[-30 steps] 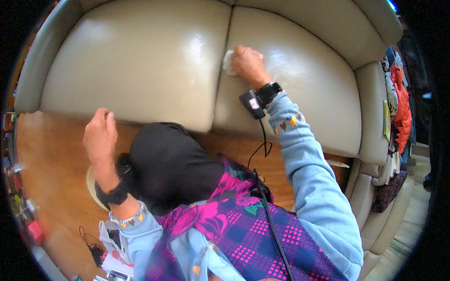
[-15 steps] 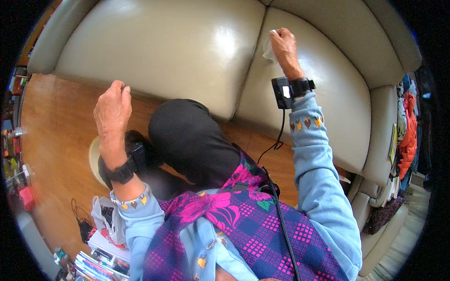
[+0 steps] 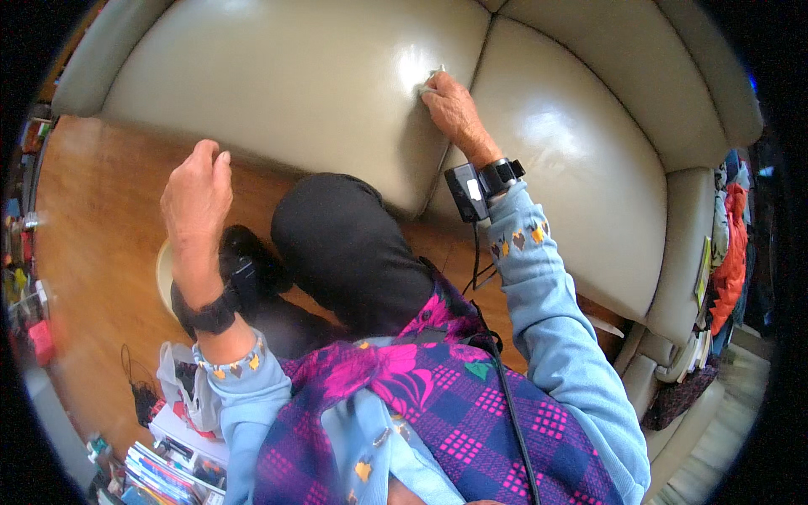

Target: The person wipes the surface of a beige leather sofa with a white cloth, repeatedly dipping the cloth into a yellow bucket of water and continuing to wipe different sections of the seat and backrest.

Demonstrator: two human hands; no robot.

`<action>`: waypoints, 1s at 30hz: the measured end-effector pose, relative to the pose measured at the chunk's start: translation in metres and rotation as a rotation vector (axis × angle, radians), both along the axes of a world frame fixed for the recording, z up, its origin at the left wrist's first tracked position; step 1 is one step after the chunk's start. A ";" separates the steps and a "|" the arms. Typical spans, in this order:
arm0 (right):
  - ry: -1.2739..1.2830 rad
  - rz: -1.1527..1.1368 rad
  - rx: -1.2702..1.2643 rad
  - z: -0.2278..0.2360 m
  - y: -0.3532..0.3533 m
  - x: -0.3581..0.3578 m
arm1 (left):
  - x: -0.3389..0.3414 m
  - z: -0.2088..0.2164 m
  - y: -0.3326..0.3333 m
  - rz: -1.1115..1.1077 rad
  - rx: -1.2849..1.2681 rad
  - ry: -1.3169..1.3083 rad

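A crumpled, thin whitish cloth is pinched in my right hand; most of it is hidden under the fingers. The cloth rests on the beige sofa, on the left seat cushion just left of the seam. My left hand hangs in the air over the wooden floor, in front of the sofa's edge. Its fingers are curled in a loose fist, and nothing shows sticking out of it. Each wrist wears a black strap, and the right one carries a small black box with a cable.
My bent knee in black trousers is close to the sofa front. Beside my left forearm a pale round rim shows. At lower left are a white plastic bag and stacked magazines. Clothes, one orange, hang beyond the right armrest.
My right hand has moved left with the cloth, across the seam from the right cushion to the left one, and slightly nearer. My left hand has barely shifted.
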State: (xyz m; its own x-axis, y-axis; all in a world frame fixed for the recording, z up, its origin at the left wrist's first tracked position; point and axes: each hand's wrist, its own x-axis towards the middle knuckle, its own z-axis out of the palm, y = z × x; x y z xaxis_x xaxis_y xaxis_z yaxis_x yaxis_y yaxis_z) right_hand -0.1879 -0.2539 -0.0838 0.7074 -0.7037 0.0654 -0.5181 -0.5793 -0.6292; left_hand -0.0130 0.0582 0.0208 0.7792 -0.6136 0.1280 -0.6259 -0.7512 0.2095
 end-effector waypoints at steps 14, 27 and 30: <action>0.068 0.444 -0.073 0.029 0.116 -0.019 | -0.003 -0.013 -0.028 -0.113 0.043 0.002; -0.325 -0.142 0.488 0.035 0.097 -0.073 | -0.002 -0.004 -0.014 -0.055 -0.004 -0.006; -0.268 -0.218 -0.087 0.038 0.064 -0.063 | -0.002 -0.001 -0.010 -0.047 -0.011 -0.016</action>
State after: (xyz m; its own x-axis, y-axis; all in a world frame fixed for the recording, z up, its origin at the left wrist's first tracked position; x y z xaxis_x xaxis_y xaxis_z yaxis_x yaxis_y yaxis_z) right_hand -0.2514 -0.1901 -0.0461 0.4911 -0.8198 0.2946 -0.4586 -0.5309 -0.7127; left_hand -0.0149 0.0481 0.0199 0.7471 -0.6482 0.1472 -0.6641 -0.7184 0.2072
